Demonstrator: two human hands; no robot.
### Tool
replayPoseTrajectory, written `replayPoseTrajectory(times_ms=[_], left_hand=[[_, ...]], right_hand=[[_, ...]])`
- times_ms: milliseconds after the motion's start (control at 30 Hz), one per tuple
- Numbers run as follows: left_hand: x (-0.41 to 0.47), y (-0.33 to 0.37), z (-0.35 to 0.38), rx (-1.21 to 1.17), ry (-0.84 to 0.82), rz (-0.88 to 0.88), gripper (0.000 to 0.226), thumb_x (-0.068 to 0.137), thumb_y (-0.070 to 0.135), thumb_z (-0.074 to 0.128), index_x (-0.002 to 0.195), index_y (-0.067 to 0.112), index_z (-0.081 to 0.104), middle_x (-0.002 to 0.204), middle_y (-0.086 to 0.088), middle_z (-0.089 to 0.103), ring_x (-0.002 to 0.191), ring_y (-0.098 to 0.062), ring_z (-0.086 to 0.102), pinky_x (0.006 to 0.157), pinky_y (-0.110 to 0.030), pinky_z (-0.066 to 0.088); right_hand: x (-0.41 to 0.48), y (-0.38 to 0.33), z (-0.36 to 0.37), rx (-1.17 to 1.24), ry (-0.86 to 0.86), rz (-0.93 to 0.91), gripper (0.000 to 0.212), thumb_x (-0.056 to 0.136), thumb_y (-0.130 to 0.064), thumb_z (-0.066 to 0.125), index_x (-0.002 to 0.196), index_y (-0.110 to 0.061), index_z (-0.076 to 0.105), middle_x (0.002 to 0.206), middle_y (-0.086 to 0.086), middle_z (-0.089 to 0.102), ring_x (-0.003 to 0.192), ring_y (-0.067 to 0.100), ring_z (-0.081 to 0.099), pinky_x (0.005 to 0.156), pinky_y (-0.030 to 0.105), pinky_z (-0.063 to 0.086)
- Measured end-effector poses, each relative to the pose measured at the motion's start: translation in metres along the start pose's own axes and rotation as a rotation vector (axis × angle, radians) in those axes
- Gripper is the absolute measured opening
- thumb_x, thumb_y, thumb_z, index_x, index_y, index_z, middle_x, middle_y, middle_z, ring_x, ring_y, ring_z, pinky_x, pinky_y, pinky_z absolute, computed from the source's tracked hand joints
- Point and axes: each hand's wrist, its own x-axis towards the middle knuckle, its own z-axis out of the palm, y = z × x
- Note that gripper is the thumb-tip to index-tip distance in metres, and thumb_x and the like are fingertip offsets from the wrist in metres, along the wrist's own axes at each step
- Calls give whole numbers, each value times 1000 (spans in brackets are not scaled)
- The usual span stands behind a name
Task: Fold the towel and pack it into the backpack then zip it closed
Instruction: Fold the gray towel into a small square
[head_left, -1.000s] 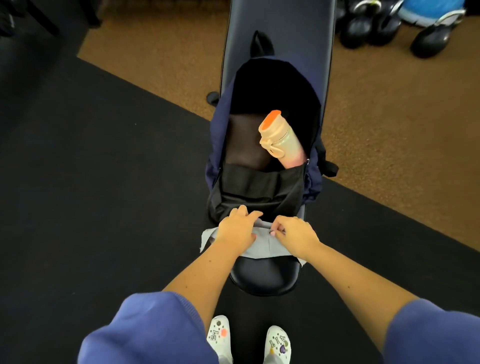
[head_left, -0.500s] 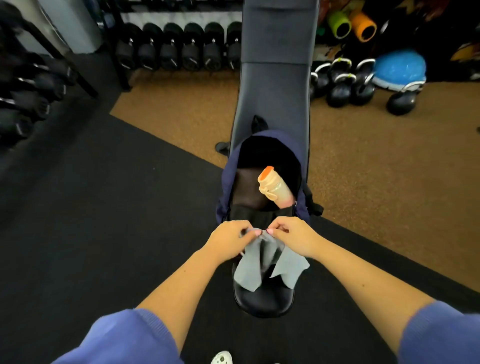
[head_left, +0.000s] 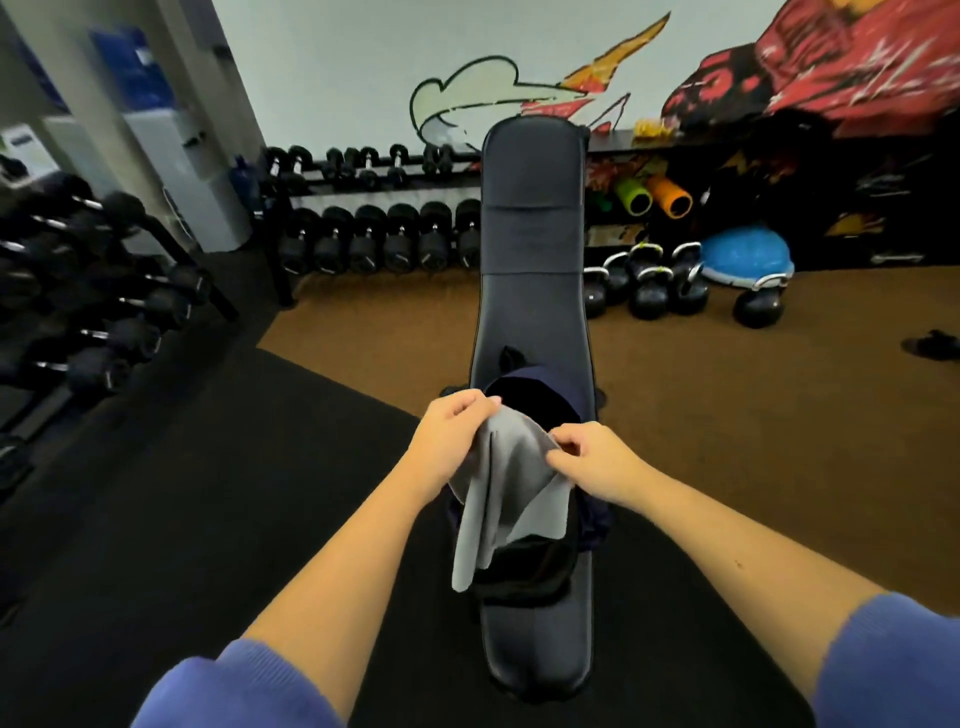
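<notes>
Lifted off the surface since a second ago, gray towel dangling unfolded from pinching left hand and right hand above open backpack, folding barely begun.

one grey towel, one navy backpack, one dark bench, two hands: left hand, right hand. far right: two foam rollers, green and orange, one blue balance dome, about five kettlebells. far left: six large dumbbells on the lower rack row.
</notes>
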Motion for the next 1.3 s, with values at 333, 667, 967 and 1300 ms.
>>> replayPoseTrajectory(times_ms=[333, 667, 967, 1300], left_hand=[[-18, 63, -67, -403, 355, -155, 23, 77, 41, 69, 92, 23, 71, 104, -9, 71, 105, -30, 65, 94, -47, 52], [-26, 74, -84, -221, 320, -79, 22, 95, 36, 62, 92, 19, 76, 99, -5, 74, 102, -21, 66, 91, -38, 53], [-28, 99, -70, -58, 146, -16, 21, 97, 38, 57, 105, 29, 75, 108, 5, 73, 106, -18, 63, 86, -37, 52], [-26, 111, -66, -130, -20, 12, 31, 98, 34, 56, 120, 19, 71, 118, -1, 72, 113, -20, 65, 98, -37, 53]], right_hand=[[-17, -35, -36, -109, -2, 11, 23, 89, -23, 59, 79, -3, 67, 77, 17, 65, 60, 15, 52, 58, 26, 37], [-18, -96, -50, 324, 68, -138, 24, 82, -18, 75, 91, -20, 54, 88, 6, 60, 70, 25, 55, 65, 35, 45], [-20, -155, -78, 714, -421, -88, 50, 86, 11, 58, 133, -7, 56, 130, 17, 62, 118, 25, 61, 101, 37, 50], [-27, -166, -87, 306, -207, -233, 45, 88, 4, 64, 130, -10, 60, 114, 13, 72, 101, 16, 70, 90, 27, 57]])
